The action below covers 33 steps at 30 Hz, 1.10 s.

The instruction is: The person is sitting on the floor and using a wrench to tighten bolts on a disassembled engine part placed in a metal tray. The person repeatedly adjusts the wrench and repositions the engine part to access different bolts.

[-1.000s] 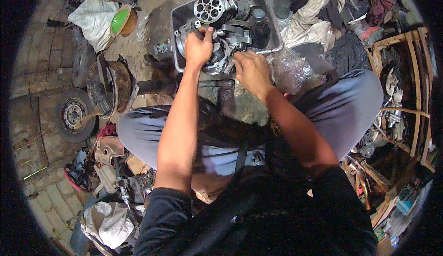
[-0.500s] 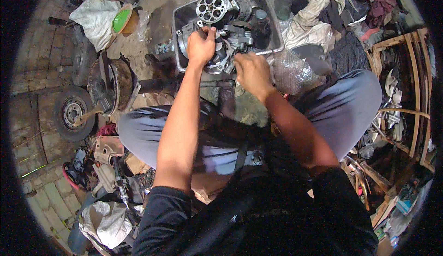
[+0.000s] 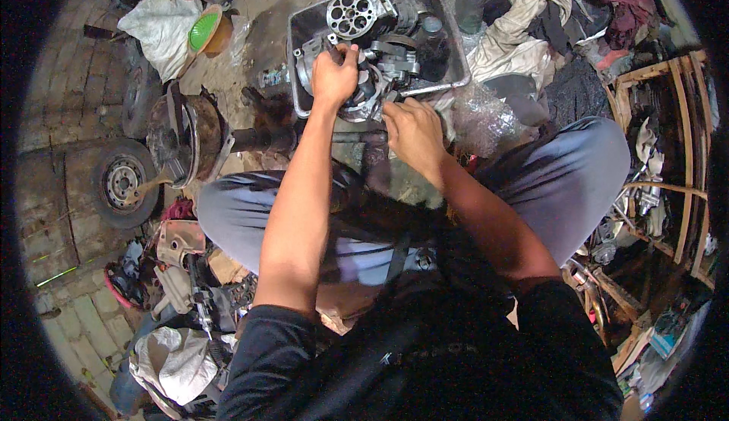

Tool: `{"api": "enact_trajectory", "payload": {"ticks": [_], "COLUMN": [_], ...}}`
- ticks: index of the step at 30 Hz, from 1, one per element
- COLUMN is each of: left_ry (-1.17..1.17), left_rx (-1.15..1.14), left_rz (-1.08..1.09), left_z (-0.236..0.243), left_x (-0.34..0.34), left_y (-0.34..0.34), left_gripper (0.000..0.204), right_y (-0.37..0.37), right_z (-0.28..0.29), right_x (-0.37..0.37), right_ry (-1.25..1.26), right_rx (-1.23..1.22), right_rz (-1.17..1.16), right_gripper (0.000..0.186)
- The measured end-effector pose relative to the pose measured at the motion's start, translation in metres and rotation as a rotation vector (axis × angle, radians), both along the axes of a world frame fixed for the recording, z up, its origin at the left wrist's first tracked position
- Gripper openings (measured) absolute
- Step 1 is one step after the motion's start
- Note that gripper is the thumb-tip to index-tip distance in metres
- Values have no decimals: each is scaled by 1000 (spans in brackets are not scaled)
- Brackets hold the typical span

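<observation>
A grey rectangular tub (image 3: 465, 64) in front of me holds greasy metal machine parts. Among them is a round silver plate with several holes (image 3: 351, 14), and a stack of dark and grey discs (image 3: 396, 56). My left hand (image 3: 335, 79) is closed in a fist around a short dark handle-like piece, its top poking out above the thumb. What lies under that fist is hidden. By the near rim, my right hand (image 3: 414, 130) has its fingers bent and pinched together at the edge of a silver ring-shaped housing (image 3: 360, 111); what they hold is too small to tell.
A bottle with dark liquid (image 3: 432, 41) stands inside the tub. Rags (image 3: 524, 11) and bubble wrap (image 3: 493, 121) lie to the right. On the left are a wheel (image 3: 125, 184), a rusty drum (image 3: 186, 136) and a green-topped container (image 3: 203, 32). A wooden frame (image 3: 676, 125) stands far right.
My right hand has drawn slightly back toward me and looks less blurred. My left hand keeps its grip in the same place on the parts. The whole view has shifted slightly.
</observation>
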<state>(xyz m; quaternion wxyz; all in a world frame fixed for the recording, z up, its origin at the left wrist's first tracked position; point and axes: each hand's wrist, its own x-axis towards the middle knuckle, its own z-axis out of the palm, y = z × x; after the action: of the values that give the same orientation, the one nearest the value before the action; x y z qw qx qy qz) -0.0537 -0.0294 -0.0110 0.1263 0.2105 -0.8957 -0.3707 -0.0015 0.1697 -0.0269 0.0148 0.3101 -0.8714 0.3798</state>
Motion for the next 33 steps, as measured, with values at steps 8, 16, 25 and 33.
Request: {"api": "enact_trajectory", "payload": {"ticks": [8,16,25,33], "left_ry": [-14,-18,212,395], "left_rx": [-16,-33,193,213], "left_rz": [18,14,-14,-120], "left_z": [1,0,1,-6], "left_x": [2,0,16,40], "left_y": [-1,0,-4,-2], "left_gripper": [35,35,35,32], "right_y": [-4,-7,2,1], "right_z": [-9,-6,-4,15], "right_x": [-3,-6,-23,-1], "right_ry": [50,36,-117,-287], "right_rx": [-11,-47,-311,-98], "right_rz": [-30,-60,-221,-186], "right_gripper": [11,14,19,16]}}
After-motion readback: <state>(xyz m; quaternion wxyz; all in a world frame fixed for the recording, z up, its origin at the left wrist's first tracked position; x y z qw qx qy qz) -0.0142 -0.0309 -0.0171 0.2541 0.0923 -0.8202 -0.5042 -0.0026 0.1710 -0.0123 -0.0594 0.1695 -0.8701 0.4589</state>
